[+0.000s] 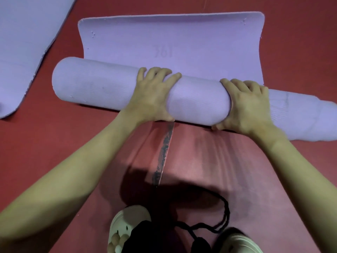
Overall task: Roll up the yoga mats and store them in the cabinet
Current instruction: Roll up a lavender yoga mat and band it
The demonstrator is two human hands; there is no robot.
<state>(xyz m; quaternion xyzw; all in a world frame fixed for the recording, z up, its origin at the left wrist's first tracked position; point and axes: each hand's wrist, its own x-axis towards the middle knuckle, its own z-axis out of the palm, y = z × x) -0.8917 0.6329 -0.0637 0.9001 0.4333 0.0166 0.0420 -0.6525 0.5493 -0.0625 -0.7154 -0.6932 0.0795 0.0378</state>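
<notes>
A lilac yoga mat lies on the red floor, most of it wound into a thick roll [197, 101] that runs from left to right. Its last flat stretch [173, 39] extends beyond the roll, far edge curling up. My left hand [153, 95] grips the roll left of centre, fingers curled over the top and thumb underneath. My right hand [246, 105] grips it right of centre the same way. The roll's right end [310, 115] sticks out unevenly, like a telescope.
A second lilac mat [23, 52] lies flat at the upper left. Below the roll the red floor [200, 157] shows a paler patch and a dark scuffed seam. My two pale clogs [127, 229] and a black cord [224, 212] are at the bottom.
</notes>
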